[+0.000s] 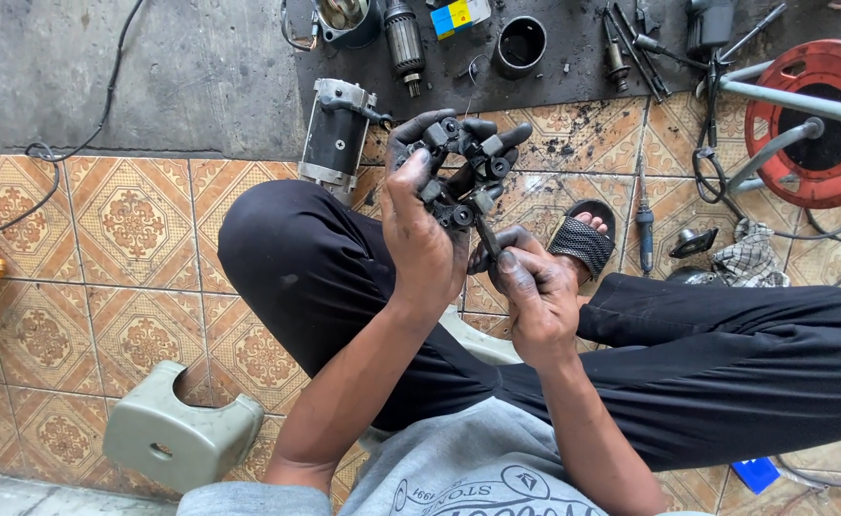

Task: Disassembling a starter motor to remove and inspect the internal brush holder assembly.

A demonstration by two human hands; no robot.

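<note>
My left hand (423,234), black with grease, grips a dark metal brush-holder assembly (466,170) with several small round parts, held up above my knees. My right hand (533,294) is just below and to the right of it, fingers pinched on a thin dark tool (488,235) whose tip touches the underside of the assembly. Both hands are over my crossed legs in black trousers (306,277).
A cylindrical motor body (336,137) lies on the floor beyond my knee. An armature (403,42), a black ring housing (520,44), several tools and a screwdriver (644,229) lie further out. A red cable reel (820,119) sits top right, a grey plastic stool (177,432) bottom left.
</note>
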